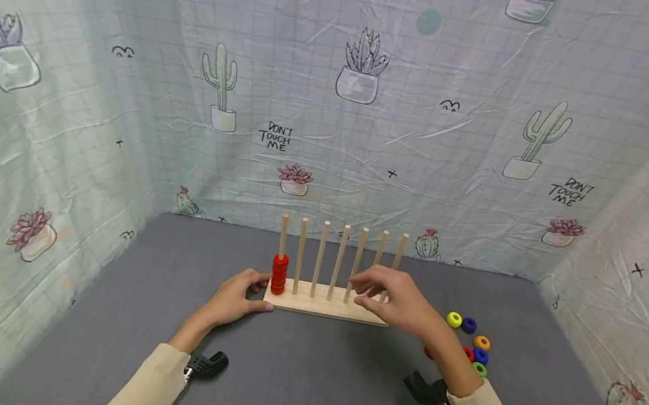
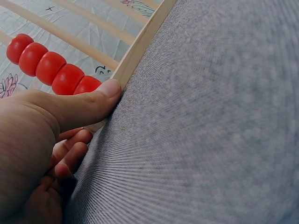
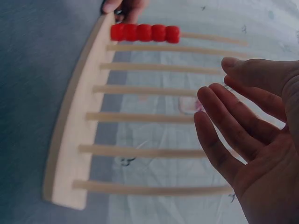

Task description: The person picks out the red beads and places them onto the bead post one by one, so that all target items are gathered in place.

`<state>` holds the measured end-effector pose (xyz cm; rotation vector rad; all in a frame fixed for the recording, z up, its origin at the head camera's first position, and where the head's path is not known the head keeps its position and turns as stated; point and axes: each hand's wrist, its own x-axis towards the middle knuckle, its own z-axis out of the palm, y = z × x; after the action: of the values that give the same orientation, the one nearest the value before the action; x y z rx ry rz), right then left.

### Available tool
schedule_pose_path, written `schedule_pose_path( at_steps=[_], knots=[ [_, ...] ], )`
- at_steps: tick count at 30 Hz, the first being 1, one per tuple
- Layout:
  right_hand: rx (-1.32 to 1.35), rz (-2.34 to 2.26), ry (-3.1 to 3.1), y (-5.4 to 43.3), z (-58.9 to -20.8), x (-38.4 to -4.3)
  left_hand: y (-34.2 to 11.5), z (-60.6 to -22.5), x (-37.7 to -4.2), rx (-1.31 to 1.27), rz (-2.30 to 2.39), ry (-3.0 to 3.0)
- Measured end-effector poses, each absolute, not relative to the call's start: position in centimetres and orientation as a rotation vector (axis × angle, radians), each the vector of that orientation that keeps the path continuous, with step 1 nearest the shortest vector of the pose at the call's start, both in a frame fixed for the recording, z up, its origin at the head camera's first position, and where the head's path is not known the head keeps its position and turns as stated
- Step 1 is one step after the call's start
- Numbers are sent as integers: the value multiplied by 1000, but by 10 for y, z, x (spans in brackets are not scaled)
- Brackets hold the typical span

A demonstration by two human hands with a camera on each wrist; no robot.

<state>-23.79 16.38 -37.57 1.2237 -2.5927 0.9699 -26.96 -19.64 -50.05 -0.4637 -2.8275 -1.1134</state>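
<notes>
A wooden peg rack (image 1: 320, 307) stands on the grey cloth, with a row of several upright pegs. Several red beads (image 1: 279, 274) are stacked on its leftmost peg; the other pegs carry none. My left hand (image 1: 235, 298) holds the rack's left end. In the left wrist view its thumb (image 2: 96, 100) presses the front edge of the base beside the lowest red bead, fingers curled behind. My right hand (image 1: 394, 299) hovers in front of the right-hand pegs, partly covering them. Its fingers (image 3: 224, 116) are loosely bent, with nothing between them and the thumb.
Loose beads lie right of the rack: yellow (image 1: 452, 324), dark blue (image 1: 468, 329), orange (image 1: 480, 347), blue (image 1: 482, 360), green (image 1: 480, 372) and red (image 1: 467, 352). Another red bead (image 1: 428, 352) shows partly beside my right forearm. A cactus-print curtain (image 1: 369, 134) hangs behind the table.
</notes>
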Motion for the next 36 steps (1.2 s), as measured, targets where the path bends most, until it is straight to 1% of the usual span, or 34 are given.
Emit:
schedule_pose_path(
  at_steps=[13, 19, 36],
  knots=[
    [1118, 1006, -2665, 196, -405, -236, -197, -501, -270, -463, -1119, -2820],
    [1017, 1041, -2697, 213, -417, -236, -196, -501, -270, -460, -1123, -2819],
    [768, 1010, -2759, 279, -440, -234, -197, -501, -269, -473, -1124, -2812]
  ],
)
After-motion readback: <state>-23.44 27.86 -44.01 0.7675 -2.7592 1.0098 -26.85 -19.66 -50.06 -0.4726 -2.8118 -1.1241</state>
